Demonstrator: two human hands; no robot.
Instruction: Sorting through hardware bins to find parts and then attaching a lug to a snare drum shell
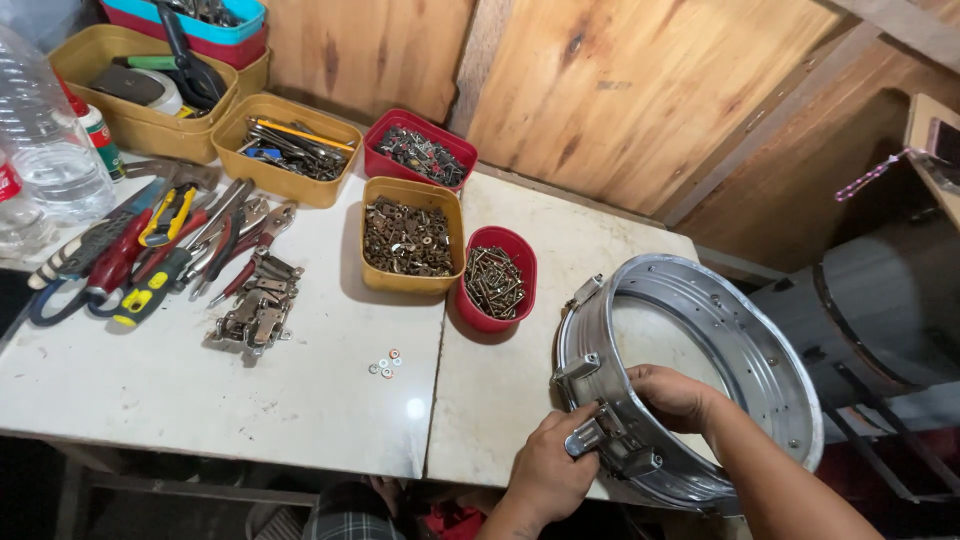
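A shiny metal drum shell [745,340] lies tilted on the right part of the white table [200,380], with metal lugs along its outer wall. My left hand [550,470] presses a metal lug bracket [600,435] against the shell's near outer wall. Over the rim, my right hand [675,395] reaches inside the shell, just behind that bracket; its fingertips are hidden. Another lug [578,368] is fixed on the wall a little to the left.
A small red tub of screws [497,280] and a yellow tub of metal fittings [408,238] stand left of the shell. Farther left lie pliers and cutters [170,250], a pile of lugs [255,305], a few washers [386,363], more tubs, a plastic bottle [45,140].
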